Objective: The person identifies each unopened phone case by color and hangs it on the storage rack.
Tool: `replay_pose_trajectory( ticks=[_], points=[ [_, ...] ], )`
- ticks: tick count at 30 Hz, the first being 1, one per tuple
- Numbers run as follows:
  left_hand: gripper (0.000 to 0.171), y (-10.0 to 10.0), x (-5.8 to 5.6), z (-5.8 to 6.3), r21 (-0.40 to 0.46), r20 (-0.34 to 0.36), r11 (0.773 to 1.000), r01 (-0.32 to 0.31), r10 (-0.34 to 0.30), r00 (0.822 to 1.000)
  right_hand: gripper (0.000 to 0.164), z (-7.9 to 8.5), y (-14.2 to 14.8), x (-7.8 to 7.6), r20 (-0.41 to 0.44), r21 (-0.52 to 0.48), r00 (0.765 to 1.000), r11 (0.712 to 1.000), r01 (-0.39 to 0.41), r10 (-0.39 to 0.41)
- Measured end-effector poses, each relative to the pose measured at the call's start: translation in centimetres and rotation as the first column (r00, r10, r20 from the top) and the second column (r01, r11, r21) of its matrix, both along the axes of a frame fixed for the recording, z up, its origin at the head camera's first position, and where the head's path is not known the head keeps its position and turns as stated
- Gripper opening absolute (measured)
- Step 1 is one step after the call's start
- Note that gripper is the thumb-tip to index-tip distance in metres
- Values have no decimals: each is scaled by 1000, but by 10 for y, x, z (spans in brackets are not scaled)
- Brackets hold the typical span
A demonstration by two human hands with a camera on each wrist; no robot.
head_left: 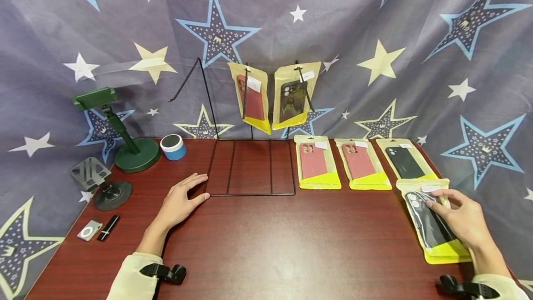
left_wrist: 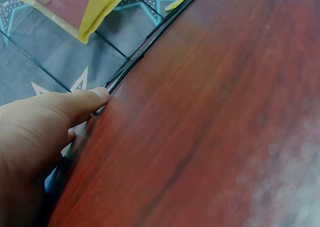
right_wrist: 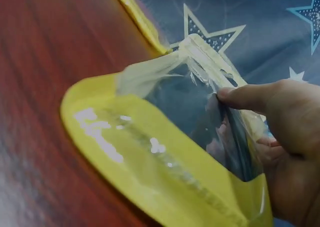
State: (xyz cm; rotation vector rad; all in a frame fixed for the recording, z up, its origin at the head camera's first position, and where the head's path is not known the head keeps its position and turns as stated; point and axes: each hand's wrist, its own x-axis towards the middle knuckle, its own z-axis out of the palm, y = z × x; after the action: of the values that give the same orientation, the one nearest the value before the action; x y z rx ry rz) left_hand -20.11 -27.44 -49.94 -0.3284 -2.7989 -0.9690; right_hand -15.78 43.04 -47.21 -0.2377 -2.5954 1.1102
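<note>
On the right, my right hand (head_left: pixel 466 219) pinches a bagged black phone case (head_left: pixel 433 228) near its upper edge, thumb on the front face. In the right wrist view the yellow-bottomed bag (right_wrist: pixel 145 147) slants, its clear window creased under the thumb. My left hand (head_left: pixel 179 203) touches the front left corner of a black wire display rack (head_left: pixel 250 195), thumb tip on the wire and fingers loosely extended along the side. From the rack's hooks hang a bagged red phone case (head_left: pixel 254 101) and a bagged black phone case (head_left: pixel 293 98).
Two bagged pinkish-red phone cases (head_left: pixel 314 163) (head_left: pixel 360 161) and a bagged dark case (head_left: pixel 404 161) lie right of the rack. On the left stand a green phone stand (head_left: pixel 137 154), a smaller grey stand (head_left: pixel 112 196) and a blue-white cylinder (head_left: pixel 173 148). Small gadgets (head_left: pixel 89 230) lie nearer.
</note>
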Motion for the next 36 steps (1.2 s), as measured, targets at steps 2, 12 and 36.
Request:
replay_pose_trajectory(
  ticks=[2,12,36],
  points=[
    [57,0,0,0,0,1,1000,-2,2,1000,25,4,-4,0,-17,-36,1000,999,-1,1],
    [56,2,1,0,2,-10,1000,1,-1,1000,24,36,-33,0,11,-207,1000,978,16,-14],
    [57,2,2,1,1,-3,1000,-5,5,1000,27,105,-183,-25,-463,-495,855,731,-469,234]
  ],
)
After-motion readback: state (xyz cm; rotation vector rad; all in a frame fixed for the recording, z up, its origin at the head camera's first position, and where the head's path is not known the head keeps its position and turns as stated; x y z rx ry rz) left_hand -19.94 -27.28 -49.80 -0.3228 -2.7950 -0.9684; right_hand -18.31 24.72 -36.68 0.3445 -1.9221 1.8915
